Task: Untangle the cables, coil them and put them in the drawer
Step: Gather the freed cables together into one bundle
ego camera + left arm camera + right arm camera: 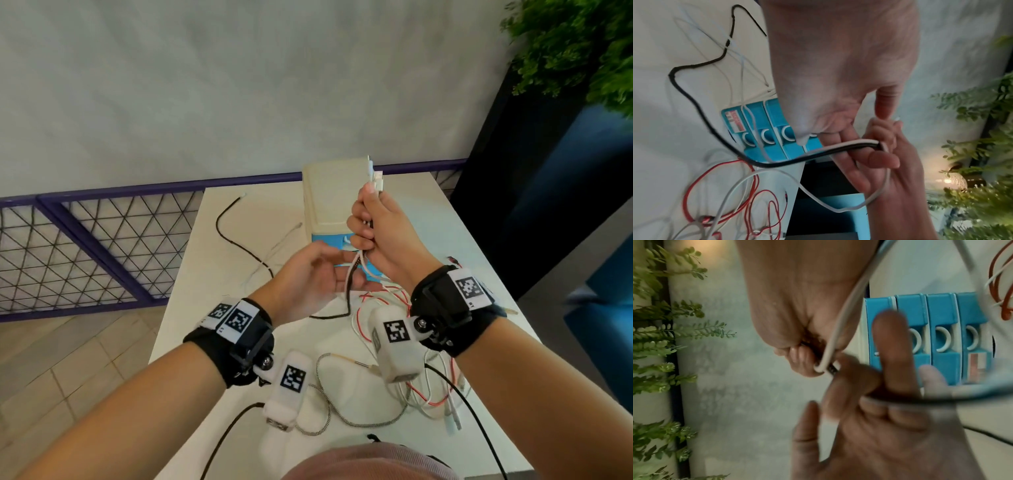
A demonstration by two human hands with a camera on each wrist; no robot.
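Observation:
My right hand [371, 236] is raised in front of the drawer unit [329, 185] and grips a bundle of cable ends, whose white connectors [375, 178] stick up above the thumb. White and black cables [354, 274] hang from that fist to the table. The left hand [318, 274] is open just left of them, with its fingers reaching among the hanging strands. In the left wrist view the right hand [890, 165] is curled round a black and white pair [838, 148]. The right wrist view shows the fist [793, 313] on a white cable [840, 318] and the left hand [890, 426] spread below.
The white table [212, 291] carries a loose black cable [224, 222] at the back left. Red and white cables [359, 317] lie tangled at the right, and a braided cable [329, 411] lies near me. The blue drawers [941, 313] are closed. A purple mesh fence [85, 246] stands to the left and a plant [575, 44] to the right.

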